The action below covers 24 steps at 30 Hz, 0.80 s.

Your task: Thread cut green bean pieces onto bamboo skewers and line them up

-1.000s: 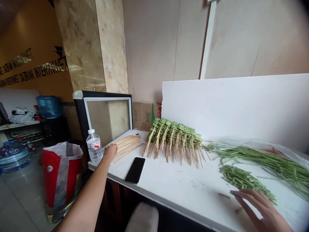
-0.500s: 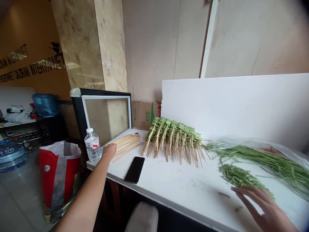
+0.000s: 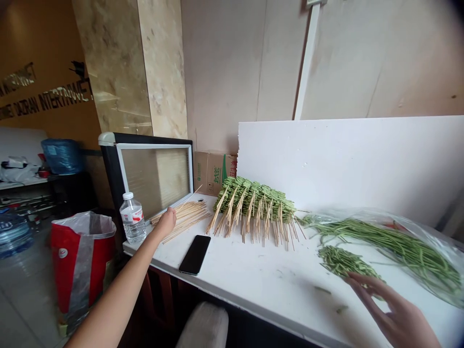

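At the left end of the white table, my left hand [image 3: 168, 221] is closed on a thin bamboo skewer [image 3: 197, 189], whose far end sticks up beyond the fingers. Beneath it lies a spread of loose bamboo skewers [image 3: 192, 212]. On the right, my right hand [image 3: 393, 307] reaches to the near edge of a pile of cut green bean pieces [image 3: 344, 258]. Its fingers are loosely curved, with a gap between them, and nothing held can be made out. Skewered green beans [image 3: 259, 193] are stacked at the back middle, their sticks pointing toward me.
A black phone [image 3: 195, 254] lies near the front edge of the table [image 3: 268, 285]. Beside my left forearm stands a water bottle [image 3: 132, 220]. Long green beans [image 3: 395, 241] rest in clear plastic at right. A red bag [image 3: 68, 261] stands on the floor.
My left hand has lifted slightly, and a skewer now shows sticking up from it. My right hand has come closer to the cut bean pile. The view has shifted slightly right.
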Available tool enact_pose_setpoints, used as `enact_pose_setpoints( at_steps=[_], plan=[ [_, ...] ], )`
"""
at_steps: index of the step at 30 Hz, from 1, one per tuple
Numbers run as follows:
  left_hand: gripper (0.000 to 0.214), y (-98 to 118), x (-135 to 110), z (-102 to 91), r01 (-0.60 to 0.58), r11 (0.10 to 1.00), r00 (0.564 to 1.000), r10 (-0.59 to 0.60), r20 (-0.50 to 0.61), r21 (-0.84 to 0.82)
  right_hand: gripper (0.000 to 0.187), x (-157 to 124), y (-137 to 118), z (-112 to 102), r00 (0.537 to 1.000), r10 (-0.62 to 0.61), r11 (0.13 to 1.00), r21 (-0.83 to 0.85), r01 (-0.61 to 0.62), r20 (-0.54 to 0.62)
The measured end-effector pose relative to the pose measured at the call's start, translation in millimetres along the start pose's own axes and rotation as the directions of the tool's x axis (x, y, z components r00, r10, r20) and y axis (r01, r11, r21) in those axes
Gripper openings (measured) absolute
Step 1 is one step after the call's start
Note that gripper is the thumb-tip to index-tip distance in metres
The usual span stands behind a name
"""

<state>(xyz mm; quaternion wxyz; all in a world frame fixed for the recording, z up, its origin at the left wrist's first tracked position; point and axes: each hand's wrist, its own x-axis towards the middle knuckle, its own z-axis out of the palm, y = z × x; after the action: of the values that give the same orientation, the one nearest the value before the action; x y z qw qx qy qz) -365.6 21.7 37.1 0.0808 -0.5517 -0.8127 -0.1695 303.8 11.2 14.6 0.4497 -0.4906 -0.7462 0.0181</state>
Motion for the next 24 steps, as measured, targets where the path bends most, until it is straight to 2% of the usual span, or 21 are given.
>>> enact_pose_setpoints(
  at_steps=[2, 4, 8, 10, 13, 15, 18, 24],
  plan=[
    [0.034, 30, -11, -8.0, -0.082, 0.992, 0.995, 0.076, -0.066, -0.095, 0.043, 7, -16, -5, 0.990, 0.142, 0.986, 0.091, -0.143, 0.012],
    [0.035, 70, -24, -12.3, -0.169, 0.970, 0.982, 0.152, -0.109, -0.176, 0.047, 16, -34, -11, 0.974, 0.227, 0.942, 0.248, -0.226, 0.024],
    [0.033, 162, -59, -16.8, -0.309, 0.898, 0.949, 0.273, -0.156, -0.311, 0.047, 29, -65, -24, 0.928, 0.366, 0.779, 0.525, -0.344, 0.066],
    [0.031, 205, -80, -21.4, -0.371, 0.792, 0.927, 0.290, -0.236, -0.485, 0.050, 30, -68, -29, 0.910, 0.406, 0.700, 0.610, -0.370, 0.086],
    [0.034, 254, -112, -33.2, -0.505, 0.625, 0.860, 0.420, -0.288, -0.596, 0.051, 27, -59, -36, 0.878, 0.472, 0.598, 0.702, -0.387, 0.083],
    [0.039, 277, -132, -42.9, -0.535, 0.589, 0.834, 0.483, -0.267, -0.605, 0.049, 23, -50, -41, 0.863, 0.499, 0.544, 0.748, -0.379, 0.074],
    [0.038, 300, -155, -56.7, -0.560, 0.564, 0.803, 0.550, -0.229, -0.607, 0.045, 21, -44, -50, 0.852, 0.516, 0.463, 0.810, -0.361, 0.086],
    [0.038, 315, -192, -69.6, -0.513, 0.539, 0.816, 0.548, -0.184, -0.669, 0.041, 23, -52, -65, 0.832, 0.520, 0.186, 0.926, -0.330, 0.193]
  ],
)
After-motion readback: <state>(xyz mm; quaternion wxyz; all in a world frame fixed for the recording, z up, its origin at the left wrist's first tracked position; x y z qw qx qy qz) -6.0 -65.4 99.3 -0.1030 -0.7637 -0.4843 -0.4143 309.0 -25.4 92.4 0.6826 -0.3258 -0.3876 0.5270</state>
